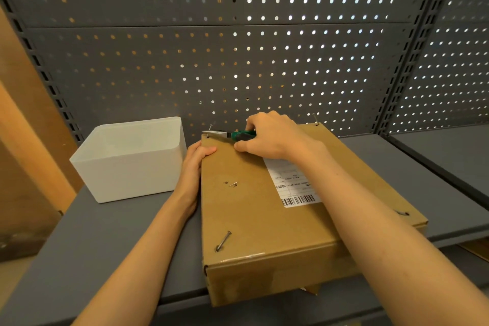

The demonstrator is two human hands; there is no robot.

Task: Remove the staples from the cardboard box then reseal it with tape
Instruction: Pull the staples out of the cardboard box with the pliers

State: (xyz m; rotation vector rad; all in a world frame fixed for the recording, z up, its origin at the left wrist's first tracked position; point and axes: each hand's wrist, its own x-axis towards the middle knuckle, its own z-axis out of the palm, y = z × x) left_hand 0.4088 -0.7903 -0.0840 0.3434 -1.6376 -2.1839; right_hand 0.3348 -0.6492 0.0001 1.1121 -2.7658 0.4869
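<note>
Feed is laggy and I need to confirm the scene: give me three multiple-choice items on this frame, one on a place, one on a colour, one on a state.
1. Where does the white bin stand?
A. left of the cardboard box
B. on top of it
C. right of it

2. What colour is the handle of the pliers?
A. red
B. green
C. yellow

3. What is the left hand doing?
A. hanging idle
B. holding tape
C. gripping the box's left edge

Answers:
1 A, the bin sits on the shelf beside the box's left side.
2 B, green shows under the right hand.
3 C, its thumb lies on the lid's edge.
</note>
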